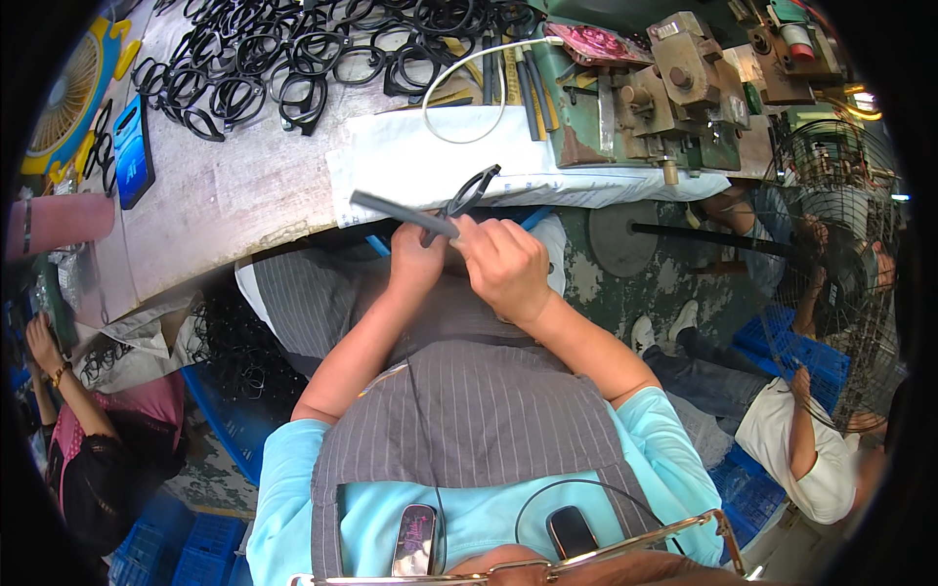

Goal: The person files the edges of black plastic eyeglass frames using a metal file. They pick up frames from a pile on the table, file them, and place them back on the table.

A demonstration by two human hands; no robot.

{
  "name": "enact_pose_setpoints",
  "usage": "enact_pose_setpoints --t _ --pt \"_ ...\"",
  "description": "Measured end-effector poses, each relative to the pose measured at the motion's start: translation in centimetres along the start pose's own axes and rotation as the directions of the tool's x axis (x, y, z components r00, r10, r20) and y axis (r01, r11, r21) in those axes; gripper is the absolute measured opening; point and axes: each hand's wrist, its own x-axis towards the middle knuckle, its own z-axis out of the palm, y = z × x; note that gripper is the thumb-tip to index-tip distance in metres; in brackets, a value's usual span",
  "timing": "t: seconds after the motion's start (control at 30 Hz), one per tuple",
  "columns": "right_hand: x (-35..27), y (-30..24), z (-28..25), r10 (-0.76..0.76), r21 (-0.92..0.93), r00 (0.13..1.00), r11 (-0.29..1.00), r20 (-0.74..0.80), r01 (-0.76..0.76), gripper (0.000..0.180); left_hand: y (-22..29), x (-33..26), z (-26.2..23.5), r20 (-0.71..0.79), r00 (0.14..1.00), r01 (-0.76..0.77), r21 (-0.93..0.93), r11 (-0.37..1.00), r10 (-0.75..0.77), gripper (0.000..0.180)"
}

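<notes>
Just off the table's front edge, my left hand [416,262] is closed on a black eyeglass frame [473,193], one rim of which sticks up past my fingers. My right hand [506,264] grips one end of a flat grey file [399,210], slightly smeared by motion. The file slants up to the left across the frame, close to the fingers of my left hand. My fingers hide part of the frame, so I cannot tell exactly where the file touches it.
A white cloth [391,156] covers the table edge ahead. Behind it are a heap of black eyeglass frames [293,59], several files [532,93] and a white cable [427,103]. A metal machine [684,83] stands right, a blue phone [132,151] left. Co-workers sit at both sides.
</notes>
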Motion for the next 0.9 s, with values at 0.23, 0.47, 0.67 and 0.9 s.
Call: enact_pose_setpoints --t 0.23,0.47,0.67,0.9 --pt "-2.8 -0.1 -1.5 0.098 0.106 0.985 0.988 0.142 -0.114 0.033 -0.7 0.4 0.5 -0.114 0.950 -0.264 0.207 0.942 0.291 0.013" --pt "-0.3 0.3 -4.3 -0.001 0.191 1.000 0.982 0.016 -0.002 0.051 0.7 0.4 -0.8 0.019 0.967 -0.252 0.256 0.933 0.256 0.021" --pt "1.3 2.5 -5.0 0.149 0.240 0.978 0.954 0.144 -0.181 0.030 3.3 -1.5 -3.2 0.043 0.997 0.063 -0.081 0.995 -0.059 0.025" --pt "-2.5 -0.5 -2.1 0.573 0.568 0.769 0.546 0.283 -0.615 0.020 3.8 -2.6 -2.1 0.335 0.937 0.016 -0.334 0.942 0.103 0.053"
